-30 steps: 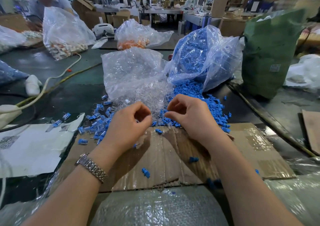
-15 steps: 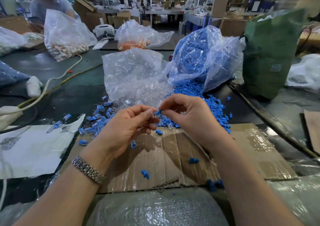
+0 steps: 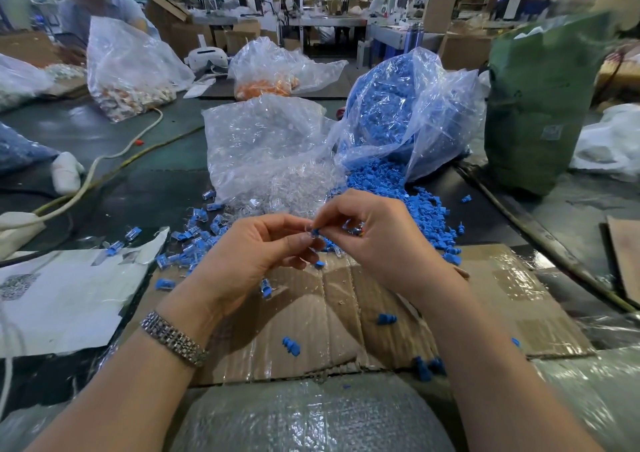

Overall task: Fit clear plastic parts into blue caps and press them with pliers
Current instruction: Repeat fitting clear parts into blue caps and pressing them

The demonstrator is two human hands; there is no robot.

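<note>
My left hand [image 3: 252, 254] and my right hand [image 3: 377, 240] meet above the cardboard sheet [image 3: 346, 299]. Between their fingertips sits a small blue cap [image 3: 316, 232], pinched by my right hand, with a clear plastic part [image 3: 306, 228] pinched by my left thumb and forefinger right against it. More blue and orange bits show inside my curled right palm. A pile of clear parts [image 3: 294, 188] spills from a clear bag behind my hands. Loose blue caps [image 3: 415, 205] spill from a blue-filled bag [image 3: 398, 112]. No pliers are in view.
Assembled blue-and-clear pieces [image 3: 197, 240] lie scattered left of my hands. White paper [image 3: 62, 295] lies at the left, a green sack [image 3: 540, 105] at the right, cables at the far left. Another person sits behind a bag at the back left. Bubble wrap [image 3: 311, 420] covers the near edge.
Both hands rose from the piles, each with a piece, and came together. The clear part and the blue cap now touch between the fingertips.
</note>
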